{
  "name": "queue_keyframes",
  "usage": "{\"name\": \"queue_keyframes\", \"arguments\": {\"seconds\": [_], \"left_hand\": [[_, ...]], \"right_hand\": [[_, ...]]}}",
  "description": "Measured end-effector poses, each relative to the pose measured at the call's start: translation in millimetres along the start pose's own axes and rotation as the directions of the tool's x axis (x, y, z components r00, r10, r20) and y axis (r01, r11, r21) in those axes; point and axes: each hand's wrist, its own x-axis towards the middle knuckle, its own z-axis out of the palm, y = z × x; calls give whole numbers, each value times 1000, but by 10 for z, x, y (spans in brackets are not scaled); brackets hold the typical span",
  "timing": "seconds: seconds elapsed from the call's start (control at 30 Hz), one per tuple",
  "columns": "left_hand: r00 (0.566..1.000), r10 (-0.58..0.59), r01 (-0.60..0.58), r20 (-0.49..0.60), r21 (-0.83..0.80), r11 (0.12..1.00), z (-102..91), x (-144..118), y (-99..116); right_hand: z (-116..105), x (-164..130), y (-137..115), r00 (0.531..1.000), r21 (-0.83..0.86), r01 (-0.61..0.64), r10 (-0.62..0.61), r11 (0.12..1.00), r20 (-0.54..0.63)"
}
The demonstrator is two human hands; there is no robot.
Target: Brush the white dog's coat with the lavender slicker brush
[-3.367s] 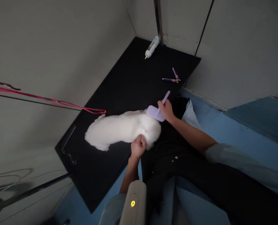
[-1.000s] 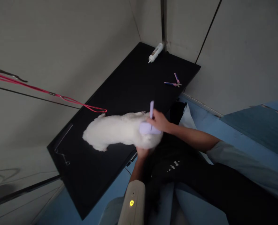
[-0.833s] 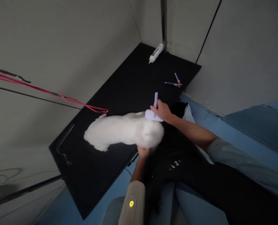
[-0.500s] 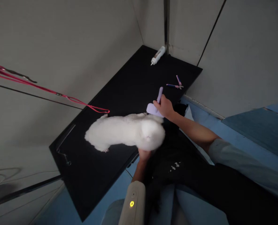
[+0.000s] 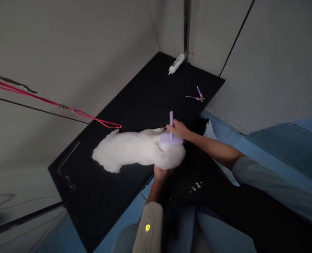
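- At far left, a red leash (image 5: 53,102) runs in from the frame edge along the grey wall (image 5: 66,45); its looped end lies above the table edge just beside the dog's rear.
- On the black table (image 5: 145,95) a small white dog (image 5: 135,151) stands lengthwise, rear toward the left, head at the near right edge of the table.
- Under the dog's head sits the left hand (image 5: 160,173), mostly hidden by fur; it touches the head from below, but whether it is cupped open or gripping cannot be told.
- At the bottom, by the left forearm, a pale device (image 5: 148,227) with a lit yellow dot pokes into view.
- On top of the dog's head rests a lilac brush (image 5: 169,135), pad down on the fur and handle pointing up and away.
- Around the brush handle the right hand (image 5: 179,129) is closed, holding the brush against the head; its arm reaches in from the right in a pale sleeve.
- Farther back, in the table's far corner, a white bottle (image 5: 176,64) lies on its side beside a metal post (image 5: 187,24).
- Toward the table's right edge lie pink-and-blue clippers (image 5: 196,97), well apart from the dog and both hands.
- At right, past the table, is blue flooring (image 5: 264,147).
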Motion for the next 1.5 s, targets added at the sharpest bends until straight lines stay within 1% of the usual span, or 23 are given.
{"name": "queue_keyframes", "arguments": {"seconds": [0.07, 0.1, 0.13, 0.2, 0.27, 0.33, 0.4, 0.43, 0.53, 0.67, 0.7, 0.77, 0.83, 0.93, 0.97, 1.07, 1.1, 1.17, 1.23, 1.3, 1.37, 1.4, 1.5], "left_hand": [[998, 23, -31, 58, 131, 991, -205, -44, -29], [997, 56, -68, 59, 229, 971, -305, -59, -11], [993, 116, -119, 31, 331, 936, -388, -66, 30], [952, 302, -237, -56, 488, 840, -456, -49, 164], [885, 462, -345, -55, 590, 730, -375, 8, 304], [858, 512, -410, 48, 664, 625, -191, 92, 370], [877, 455, -417, 157, 718, 557, 1, 170, 323], [885, 423, -421, 198, 728, 541, 73, 195, 263], [882, 402, -444, 245, 719, 535, 165, 186, 28], [818, 521, -537, 242, 645, 544, 143, 55, -200], [795, 556, -565, 242, 628, 535, 142, 26, -233], [744, 621, -620, 247, 602, 503, 153, -11, -285], [707, 665, -648, 242, 599, 471, 171, -26, -326], [716, 662, -624, 219, 626, 468, 193, -28, -381], [726, 650, -620, 225, 623, 476, 198, -28, -398], [742, 622, -628, 250, 585, 513, 209, -18, -439], [747, 616, -627, 251, 574, 527, 210, -12, -449], [752, 611, -626, 247, 559, 544, 210, 6, -462], [723, 643, -657, 251, 535, 530, 203, 26, -471], [669, 700, -709, 249, 497, 500, 189, 39, -480], [644, 724, -734, 245, 465, 496, 168, 42, -492], [655, 714, -728, 248, 461, 508, 157, 39, -500], [720, 638, -673, 273, 498, 547, 132, 18, -520]], "right_hand": [[-40, 50, 35, 977, 53, -83, 92, 995, -194], [-50, 65, 45, 965, 106, -76, 99, 992, -243], [-46, 68, 49, 970, 166, -48, 86, 985, -229], [-4, 46, 50, 998, 287, -29, 44, 958, -48], [50, 18, 55, 993, 356, -98, 68, 930, 95], [73, 7, 67, 990, 382, -129, 141, 915, -1], [57, 7, 81, 977, 384, -82, 151, 920, -153], [39, 6, 86, 981, 370, -53, 119, 928, -157], [-38, 4, 90, 998, 289, -42, 50, 956, -22], [-107, -3, 58, 979, 249, 69, -18, 966, -204], [-102, -15, 44, 984, 247, 113, -74, 962, -164], [-75, -48, 17, 987, 228, 149, -158, 962, 23], [-51, -80, -2, 986, 196, 131, -148, 972, 75], [-35, -117, -16, 985, 187, 167, -156, 968, -76], [-30, -128, -21, 982, 177, 190, -184, 966, -51], [-25, -124, -41, 966, 99, 183, -197, 978, 170], [-35, -108, -49, 971, 70, 164, -173, 984, 165], [-71, -74, -70, 989, 50, 150, -150, 987, 7], [-111, -71, -98, 978, 60, 195, -189, 979, -87], [-140, -104, -131, 965, 59, 251, -255, 966, 65], [-164, -138, -165, 943, 23, 248, -247, 968, 221], [-179, -145, -180, 953, -8, 231, -224, 973, 202], [-208, -151, -204, 973, -44, 212, -215, 976, -81]]}}
